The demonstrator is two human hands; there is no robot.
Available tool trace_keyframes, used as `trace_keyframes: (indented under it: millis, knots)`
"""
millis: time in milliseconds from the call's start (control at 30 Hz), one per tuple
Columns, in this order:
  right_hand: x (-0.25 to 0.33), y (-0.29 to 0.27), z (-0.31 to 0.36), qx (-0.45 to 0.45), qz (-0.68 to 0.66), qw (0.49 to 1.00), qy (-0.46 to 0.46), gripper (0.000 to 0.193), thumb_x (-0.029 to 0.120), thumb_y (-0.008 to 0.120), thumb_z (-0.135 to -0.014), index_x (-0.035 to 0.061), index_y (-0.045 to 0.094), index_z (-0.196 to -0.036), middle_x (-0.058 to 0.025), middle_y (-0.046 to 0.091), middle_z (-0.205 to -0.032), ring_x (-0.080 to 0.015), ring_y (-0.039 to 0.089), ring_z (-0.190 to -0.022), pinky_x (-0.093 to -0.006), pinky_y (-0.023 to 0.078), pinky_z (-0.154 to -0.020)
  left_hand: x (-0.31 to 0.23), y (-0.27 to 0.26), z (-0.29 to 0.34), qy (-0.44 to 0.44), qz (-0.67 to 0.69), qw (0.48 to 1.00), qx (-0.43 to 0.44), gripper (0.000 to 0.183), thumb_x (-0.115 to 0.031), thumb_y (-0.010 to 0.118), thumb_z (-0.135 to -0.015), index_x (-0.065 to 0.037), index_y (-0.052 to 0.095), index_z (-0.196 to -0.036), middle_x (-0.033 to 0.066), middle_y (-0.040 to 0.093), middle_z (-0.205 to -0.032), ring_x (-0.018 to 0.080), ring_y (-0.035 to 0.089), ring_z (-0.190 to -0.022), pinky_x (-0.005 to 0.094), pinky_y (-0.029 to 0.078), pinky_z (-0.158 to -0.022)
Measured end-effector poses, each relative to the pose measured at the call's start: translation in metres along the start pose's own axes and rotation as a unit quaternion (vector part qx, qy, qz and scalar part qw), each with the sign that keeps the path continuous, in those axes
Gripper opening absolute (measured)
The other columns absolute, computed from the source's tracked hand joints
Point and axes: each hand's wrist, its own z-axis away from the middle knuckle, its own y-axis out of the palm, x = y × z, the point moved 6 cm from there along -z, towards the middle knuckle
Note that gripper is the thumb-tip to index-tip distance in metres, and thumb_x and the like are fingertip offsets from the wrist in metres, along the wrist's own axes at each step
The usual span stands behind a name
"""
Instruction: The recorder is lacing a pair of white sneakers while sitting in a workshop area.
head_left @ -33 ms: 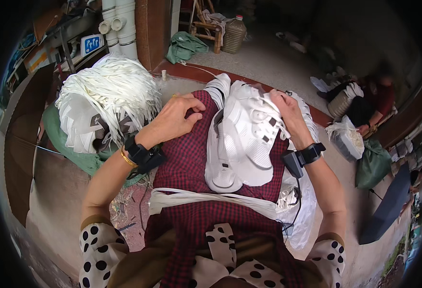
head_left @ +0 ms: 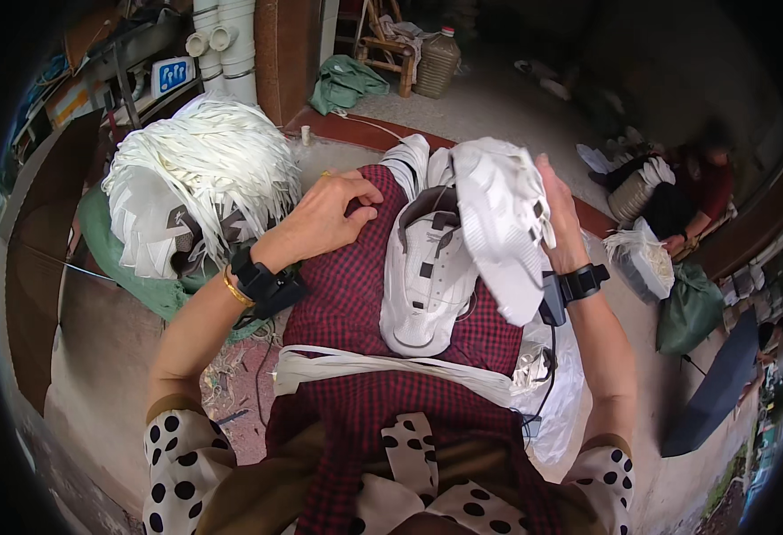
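Note:
In my right hand (head_left: 565,218) is a white shoe upper (head_left: 503,223), tilted up over the right side of my lap; part of my grip is hidden behind it. A second white shoe upper (head_left: 418,285) lies toe toward me on the red-and-black checked cloth (head_left: 333,294) over my lap. Its tongue and eyelet rows show, and a thin thread loops beside it. My left hand (head_left: 333,214) hovers over the cloth left of that upper, fingers loosely curled, thumb and forefinger apart with nothing seen between them.
White flat laces (head_left: 204,147) and grey-white uppers heap on a green sack (head_left: 110,241) at left. A lace bundle (head_left: 391,370) crosses my lap. White uppers (head_left: 406,165) lie beyond my knees. At right, another person (head_left: 708,178) sits near a green bag (head_left: 690,303).
My right hand has lifted the upper white shoe piece and swung it to the right, uncovering the one beneath. My left hand has stayed nearly still.

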Motion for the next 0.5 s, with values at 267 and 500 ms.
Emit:
trace_keyframes:
  millis: [267,500]
  knots:
    - [0.016,-0.045,0.0,0.177,-0.228,0.94,-0.185,0.009,0.016,0.054,-0.101,0.0082,0.056,-0.098,-0.0001,0.047,-0.077,-0.011,0.043,-0.068,-0.025,0.039,-0.062,-0.006,0.038,-0.045,-0.009,0.011,0.999,0.039,0.023,-0.011,0.06,-0.089,0.003,0.07,-0.105,0.0215,0.068,-0.095,0.0372,0.065,-0.09,0.0409,0.05,-0.084]
    - [0.0,-0.044,0.019,0.064,-0.114,0.977,-0.171,0.015,0.019,0.055,-0.101,0.0049,0.058,-0.103,-0.0025,0.057,-0.087,-0.0134,0.051,-0.073,-0.026,0.045,-0.066,-0.006,0.087,-0.083,-0.041,-0.007,0.974,0.224,0.028,-0.014,0.06,-0.092,0.003,0.066,-0.112,0.0283,0.066,-0.095,0.0409,0.065,-0.095,0.0445,0.051,-0.083]
